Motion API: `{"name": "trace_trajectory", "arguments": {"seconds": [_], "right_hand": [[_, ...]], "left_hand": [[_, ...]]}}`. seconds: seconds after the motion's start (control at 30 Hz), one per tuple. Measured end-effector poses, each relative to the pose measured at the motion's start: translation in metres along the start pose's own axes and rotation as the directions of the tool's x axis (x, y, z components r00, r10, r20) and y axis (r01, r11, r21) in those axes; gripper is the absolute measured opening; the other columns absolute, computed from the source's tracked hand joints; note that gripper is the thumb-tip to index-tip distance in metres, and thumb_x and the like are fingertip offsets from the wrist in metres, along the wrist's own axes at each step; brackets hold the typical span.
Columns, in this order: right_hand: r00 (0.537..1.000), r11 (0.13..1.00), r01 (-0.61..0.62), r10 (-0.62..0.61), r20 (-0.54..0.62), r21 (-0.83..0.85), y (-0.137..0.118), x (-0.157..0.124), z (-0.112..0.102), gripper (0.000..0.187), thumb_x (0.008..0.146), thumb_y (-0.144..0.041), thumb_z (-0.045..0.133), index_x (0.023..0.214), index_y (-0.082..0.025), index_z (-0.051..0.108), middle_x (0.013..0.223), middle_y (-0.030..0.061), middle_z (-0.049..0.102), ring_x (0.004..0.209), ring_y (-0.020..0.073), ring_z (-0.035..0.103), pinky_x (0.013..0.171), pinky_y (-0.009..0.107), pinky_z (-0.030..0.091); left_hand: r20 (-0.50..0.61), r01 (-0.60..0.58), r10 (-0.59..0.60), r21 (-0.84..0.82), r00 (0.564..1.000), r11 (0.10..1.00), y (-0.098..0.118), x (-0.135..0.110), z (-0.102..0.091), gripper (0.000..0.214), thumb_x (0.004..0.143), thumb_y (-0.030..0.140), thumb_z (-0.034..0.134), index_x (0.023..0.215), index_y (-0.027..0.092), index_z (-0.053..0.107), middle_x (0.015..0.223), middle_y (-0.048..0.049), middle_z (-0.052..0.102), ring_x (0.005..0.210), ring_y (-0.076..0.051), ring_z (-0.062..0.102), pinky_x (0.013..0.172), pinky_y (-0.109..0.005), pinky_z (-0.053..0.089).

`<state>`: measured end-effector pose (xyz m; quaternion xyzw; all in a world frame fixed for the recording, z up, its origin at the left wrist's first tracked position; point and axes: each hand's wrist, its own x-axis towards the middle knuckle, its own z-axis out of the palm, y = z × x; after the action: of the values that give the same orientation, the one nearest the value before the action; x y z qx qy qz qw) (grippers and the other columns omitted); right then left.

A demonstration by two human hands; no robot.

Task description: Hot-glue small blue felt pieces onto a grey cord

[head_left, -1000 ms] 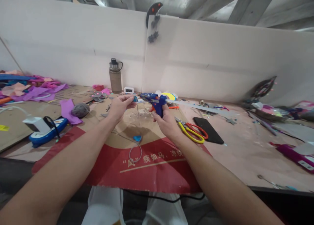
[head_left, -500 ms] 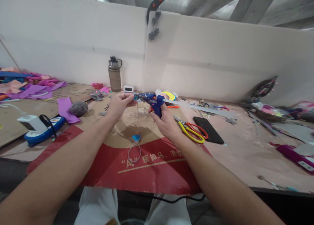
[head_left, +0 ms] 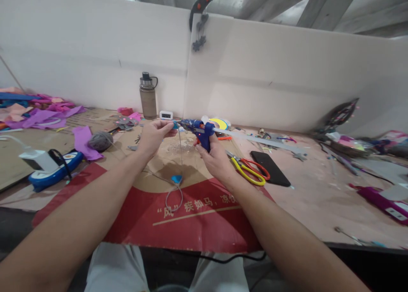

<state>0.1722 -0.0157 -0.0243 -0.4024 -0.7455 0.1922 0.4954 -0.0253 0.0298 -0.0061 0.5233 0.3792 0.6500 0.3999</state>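
Observation:
My right hand (head_left: 214, 154) is wrapped round a blue hot glue gun (head_left: 204, 134), its nozzle pointing left and a long clear glue stick (head_left: 255, 140) sticking out of its back. My left hand (head_left: 158, 134) pinches a small blue piece (head_left: 175, 125) close to the nozzle; whether they touch I cannot tell. A thin grey cord (head_left: 180, 149) hangs from near that piece. Below, a blue triangular piece (head_left: 177, 179) with a loop of grey cord (head_left: 174, 199) lies on the red and brown cardboard (head_left: 134, 224).
Scissors (head_left: 250, 173) and a black phone (head_left: 270, 168) lie right of my right hand. A grey yarn ball (head_left: 100, 141), purple felt (head_left: 83, 142) and a blue power strip (head_left: 57, 171) are at left. A bottle (head_left: 148, 98) stands by the white board (head_left: 105, 49).
The glue gun's nozzle has drawn slightly away from the blue piece, to the right. The left hand still pinches the piece. The view has shifted a little.

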Motion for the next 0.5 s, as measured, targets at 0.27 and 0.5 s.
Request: {"name": "trace_trajectory", "arguments": {"seconds": [0.27, 0.5], "right_hand": [[1.000, 1.000, -0.009, 0.009, 0.019, 0.013, -0.0040, -0.0009, 0.0005, 0.025, 0.086, -0.026, 0.050, 0.111, -0.020, 0.052, 0.094, 0.0066, 0.064, 0.081, 0.0203, 0.058, 0.078, 0.035, 0.045], [1.000, 1.000, -0.022, 0.022, 0.015, 0.007, -0.0051, -0.0005, 0.0000, 0.032, 0.086, -0.025, 0.050, 0.118, -0.021, 0.051, 0.098, 0.0073, 0.064, 0.083, 0.0204, 0.058, 0.081, 0.036, 0.046]], "left_hand": [[0.035, -0.011, 0.010, 0.012, 0.999, 1.000, -0.0009, -0.0004, 0.0000, 0.023, 0.069, 0.032, 0.076, 0.077, 0.012, 0.069, 0.072, -0.0054, 0.070, 0.062, -0.013, 0.066, 0.072, -0.030, 0.057], [0.021, 0.002, -0.002, -0.005, 1.000, 1.000, 0.0006, -0.0010, 0.0005, 0.021, 0.070, 0.030, 0.076, 0.077, 0.012, 0.067, 0.070, -0.0043, 0.069, 0.062, -0.013, 0.066, 0.073, -0.031, 0.056]]}}
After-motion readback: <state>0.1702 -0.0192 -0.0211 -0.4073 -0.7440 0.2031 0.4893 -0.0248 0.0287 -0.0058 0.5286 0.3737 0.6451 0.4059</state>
